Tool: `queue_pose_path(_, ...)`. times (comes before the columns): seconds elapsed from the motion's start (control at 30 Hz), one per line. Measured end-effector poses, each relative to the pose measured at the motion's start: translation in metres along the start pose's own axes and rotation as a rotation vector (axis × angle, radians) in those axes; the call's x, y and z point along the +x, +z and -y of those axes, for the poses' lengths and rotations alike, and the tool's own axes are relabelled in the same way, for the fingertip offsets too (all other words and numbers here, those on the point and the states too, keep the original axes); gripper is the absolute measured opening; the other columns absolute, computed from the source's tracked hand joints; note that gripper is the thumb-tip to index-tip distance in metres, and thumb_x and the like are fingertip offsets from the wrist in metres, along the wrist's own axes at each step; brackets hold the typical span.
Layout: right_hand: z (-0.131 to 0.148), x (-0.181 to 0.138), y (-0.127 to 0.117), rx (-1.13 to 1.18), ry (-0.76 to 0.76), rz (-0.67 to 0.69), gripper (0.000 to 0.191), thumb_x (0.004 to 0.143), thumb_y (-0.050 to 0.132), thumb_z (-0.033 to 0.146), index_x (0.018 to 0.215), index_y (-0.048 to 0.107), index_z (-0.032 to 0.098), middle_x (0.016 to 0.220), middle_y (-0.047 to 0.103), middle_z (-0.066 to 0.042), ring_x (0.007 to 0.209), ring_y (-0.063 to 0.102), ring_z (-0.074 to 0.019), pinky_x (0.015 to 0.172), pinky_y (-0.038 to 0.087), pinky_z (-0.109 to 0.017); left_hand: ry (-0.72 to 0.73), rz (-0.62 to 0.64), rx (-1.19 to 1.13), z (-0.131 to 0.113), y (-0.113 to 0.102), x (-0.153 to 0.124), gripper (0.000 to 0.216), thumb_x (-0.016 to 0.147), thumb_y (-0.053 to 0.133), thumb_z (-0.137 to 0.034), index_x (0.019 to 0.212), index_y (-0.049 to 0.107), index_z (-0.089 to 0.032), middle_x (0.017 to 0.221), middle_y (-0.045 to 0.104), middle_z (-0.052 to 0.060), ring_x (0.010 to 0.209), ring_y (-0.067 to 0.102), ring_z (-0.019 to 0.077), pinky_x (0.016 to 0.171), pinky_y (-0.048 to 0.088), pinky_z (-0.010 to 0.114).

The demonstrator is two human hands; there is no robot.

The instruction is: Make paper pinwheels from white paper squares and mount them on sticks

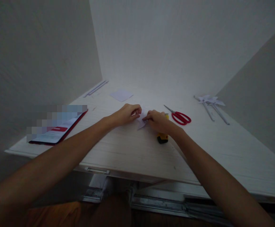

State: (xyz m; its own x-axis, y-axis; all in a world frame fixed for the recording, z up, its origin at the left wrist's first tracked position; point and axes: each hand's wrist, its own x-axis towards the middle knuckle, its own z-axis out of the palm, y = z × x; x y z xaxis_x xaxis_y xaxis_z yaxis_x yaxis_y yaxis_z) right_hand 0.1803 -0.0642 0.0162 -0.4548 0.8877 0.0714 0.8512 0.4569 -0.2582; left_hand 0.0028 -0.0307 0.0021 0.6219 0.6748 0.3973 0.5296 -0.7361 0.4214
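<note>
A small folded piece of white paper (141, 123) lies between my hands, low over the white table. My left hand (128, 114) has its fingers curled, thumb and fingertips closed at the paper's left side. From the other side, my right hand (158, 121) presses and pinches the same paper, its fingers bent. Partly hidden under my right hand and wrist is a yellow and black object (163, 138), its kind unclear. Just right of that hand lie scissors (181, 118) with red handles, their blades pointing back and left.
A flat paper square (121, 95) lies farther back. Thin paper sticks (96, 88) rest at the back left, and paper pinwheels (209, 101) on sticks at the right. A tablet (57, 134) in a red case stands at the left edge. Walls enclose the table (128, 154).
</note>
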Motion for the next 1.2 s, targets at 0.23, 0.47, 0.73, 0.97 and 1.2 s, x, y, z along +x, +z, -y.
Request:
queue_pose_path(0.23, 0.004, -0.002, -0.003, -0.020, 0.014, 0.016, 0.036, 0.071, 0.038, 0.007, 0.090, 0.066, 0.020, 0.095, 0.063, -0.007, 0.093, 0.052, -0.0227, 0.085, 0.030, -0.046, 0.086, 0.049, 0.049, 0.000, 0.004, 0.001, 0.013, 0.077, 0.051, -0.014, 0.078, 0.064, -0.013, 0.073, 0.062, 0.003, 0.062, 0.051, 0.0092, 0.059, 0.038, 0.020)
queue_pose_path(0.47, 0.001, -0.001, -0.001, -0.033, 0.017, 0.002, 0.036, 0.073, 0.038, 0.008, 0.092, 0.066, 0.020, 0.094, 0.063, -0.007, 0.090, 0.053, -0.0221, 0.085, 0.030, -0.045, 0.210, 0.071, 0.110, 0.000, 0.003, 0.001, 0.018, 0.079, 0.047, -0.013, 0.078, 0.065, -0.010, 0.083, 0.063, 0.009, 0.071, 0.055, 0.0123, 0.066, 0.043, 0.023)
queue_pose_path(0.73, 0.000, 0.000, -0.002, -0.012, 0.006, 0.027, 0.037, 0.072, 0.039, 0.007, 0.092, 0.067, 0.021, 0.094, 0.063, -0.006, 0.091, 0.053, -0.0214, 0.085, 0.031, -0.043, 0.255, 0.129, 0.125, 0.000, 0.001, -0.001, 0.022, 0.083, 0.043, -0.014, 0.081, 0.065, -0.010, 0.082, 0.063, 0.009, 0.072, 0.057, 0.0122, 0.068, 0.045, 0.024)
queue_pose_path(0.97, -0.001, 0.000, -0.001, -0.004, -0.002, 0.021, 0.037, 0.073, 0.038, 0.007, 0.092, 0.067, 0.021, 0.094, 0.064, -0.006, 0.090, 0.053, -0.0200, 0.084, 0.033, -0.040, 0.316, 0.184, 0.199, -0.001, -0.001, -0.003, 0.023, 0.081, 0.042, -0.012, 0.085, 0.064, -0.010, 0.089, 0.062, 0.011, 0.081, 0.057, 0.0147, 0.075, 0.045, 0.025)
queue_pose_path(1.2, -0.002, 0.002, -0.001, 0.003, -0.019, 0.042, 0.037, 0.073, 0.039, 0.006, 0.091, 0.067, 0.021, 0.096, 0.065, -0.006, 0.092, 0.053, -0.0196, 0.084, 0.032, -0.039, 0.323, 0.254, 0.168, -0.004, -0.009, -0.005, 0.024, 0.084, 0.041, -0.015, 0.094, 0.063, -0.012, 0.096, 0.063, 0.010, 0.091, 0.055, 0.0158, 0.082, 0.043, 0.027)
